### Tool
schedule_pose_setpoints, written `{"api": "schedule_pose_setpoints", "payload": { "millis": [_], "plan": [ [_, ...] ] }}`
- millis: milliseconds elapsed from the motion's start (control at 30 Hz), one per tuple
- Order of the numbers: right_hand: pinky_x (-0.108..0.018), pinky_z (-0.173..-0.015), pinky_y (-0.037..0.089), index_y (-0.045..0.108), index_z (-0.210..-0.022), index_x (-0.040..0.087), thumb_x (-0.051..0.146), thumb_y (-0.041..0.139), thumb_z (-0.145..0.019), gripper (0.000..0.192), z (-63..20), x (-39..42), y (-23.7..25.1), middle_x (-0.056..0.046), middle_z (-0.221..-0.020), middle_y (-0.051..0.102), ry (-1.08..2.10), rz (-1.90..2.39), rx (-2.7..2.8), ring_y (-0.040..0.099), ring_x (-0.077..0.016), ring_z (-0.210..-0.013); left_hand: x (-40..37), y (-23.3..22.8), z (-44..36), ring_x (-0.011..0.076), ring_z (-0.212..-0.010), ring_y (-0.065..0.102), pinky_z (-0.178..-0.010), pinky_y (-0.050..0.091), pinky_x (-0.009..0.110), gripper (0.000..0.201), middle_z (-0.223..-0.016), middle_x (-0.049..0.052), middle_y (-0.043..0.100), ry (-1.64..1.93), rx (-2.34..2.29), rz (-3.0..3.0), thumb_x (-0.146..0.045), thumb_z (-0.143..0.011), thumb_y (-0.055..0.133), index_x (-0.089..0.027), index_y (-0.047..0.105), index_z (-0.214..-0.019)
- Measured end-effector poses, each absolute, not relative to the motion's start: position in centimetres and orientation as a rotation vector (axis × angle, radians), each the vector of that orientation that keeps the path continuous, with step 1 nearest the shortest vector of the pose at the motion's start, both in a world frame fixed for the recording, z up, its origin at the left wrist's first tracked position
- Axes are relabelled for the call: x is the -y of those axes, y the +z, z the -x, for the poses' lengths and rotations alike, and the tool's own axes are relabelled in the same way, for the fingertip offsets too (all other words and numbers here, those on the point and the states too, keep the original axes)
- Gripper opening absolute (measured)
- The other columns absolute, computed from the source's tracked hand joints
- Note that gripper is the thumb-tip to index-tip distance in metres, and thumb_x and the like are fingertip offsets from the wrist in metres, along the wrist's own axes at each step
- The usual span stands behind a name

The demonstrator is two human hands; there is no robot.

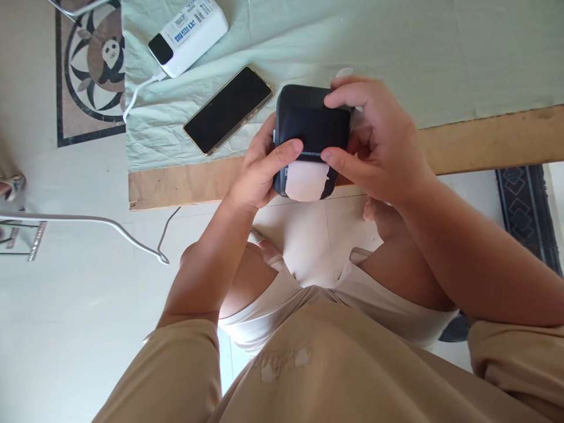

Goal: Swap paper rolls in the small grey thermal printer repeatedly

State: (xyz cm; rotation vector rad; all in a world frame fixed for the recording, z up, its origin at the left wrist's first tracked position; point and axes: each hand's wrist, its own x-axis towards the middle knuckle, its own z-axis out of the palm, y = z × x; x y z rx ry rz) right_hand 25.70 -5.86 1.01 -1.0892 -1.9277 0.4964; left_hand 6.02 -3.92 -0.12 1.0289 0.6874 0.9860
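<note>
I have the small black printer [314,132] clamped in both hands at the bench [484,141] edge; left hand [259,170] and right hand [374,147] thumbs press beside the white label [306,181] poking out; next, I judge, a clean tear.

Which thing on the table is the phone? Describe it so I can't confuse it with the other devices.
Start at the pale green cloth covering the wooden table. Near its left end, the phone lies flat between the white power bank and the black box-shaped device in both hands. It alone is thin, with a dark blank screen and gold rim.
</note>
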Motion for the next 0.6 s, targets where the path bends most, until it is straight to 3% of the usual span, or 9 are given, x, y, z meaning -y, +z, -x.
{"api": "schedule_pose_setpoints", "payload": {
  "millis": [100,200,433,500,600],
  "plan": [
    [-0.025,-0.055,0.052,0.054,-0.125,0.029,0.03,0.064,-0.085,0.041,-25.62,5.78,1.05,-0.009,-0.134,0.057,0.479,1.075,1.923,0.064,-0.0206,-0.108,3.65,-0.46,-5.85,0.0209,-0.086,0.064,-0.06,0.048,0.029,0.035,-0.09,0.002,0.066,0.966,-0.678,-1.044,-0.043,-0.081,0.075,-0.027,0.065,-0.11],
    [-0.023,-0.054,0.05,0.053,-0.124,0.029,0.026,0.065,-0.084,0.042,-25.55,5.84,1.14,-0.008,-0.131,0.058,0.442,1.066,1.928,0.062,-0.0196,-0.11,3.56,-0.59,-5.8,0.0171,-0.08,0.059,-0.057,0.045,0.028,0.033,-0.088,0.001,0.065,0.948,-0.674,-1.059,-0.045,-0.08,0.074,-0.03,0.065,-0.108],
    [-0.024,-0.055,0.052,0.052,-0.125,0.03,0.029,0.066,-0.083,0.044,-25.75,5.59,0.85,-0.007,-0.134,0.057,0.435,1.107,1.954,0.063,-0.0184,-0.103,3.87,-0.03,-5.97,0.0193,-0.088,0.065,-0.064,0.046,0.028,0.032,-0.088,0.002,0.061,0.945,-0.742,-1.036,-0.042,-0.085,0.071,-0.025,0.063,-0.11],
    [-0.024,-0.054,0.052,0.053,-0.126,0.031,0.031,0.066,-0.083,0.044,-25.69,5.76,0.94,-0.008,-0.138,0.056,0.434,1.139,1.95,0.064,-0.0181,-0.099,3.74,-0.1,-6.02,0.0226,-0.099,0.065,-0.071,0.052,0.032,0.03,-0.09,0.003,0.065,0.963,-0.701,-1.032,-0.044,-0.084,0.072,-0.027,0.065,-0.108],
    [-0.026,-0.056,0.052,0.057,-0.122,0.03,0.03,0.064,-0.086,0.038,-25.47,6.36,1.33,-0.008,-0.144,0.053,0.355,1.196,1.913,0.065,-0.0152,-0.087,3.52,-0.29,-6.15,0.0292,-0.127,0.055,-0.096,0.054,0.04,0.03,-0.104,0.006,0.071,0.973,-0.642,-0.986,-0.051,-0.09,0.062,-0.026,0.067,-0.105]
  ]
}}
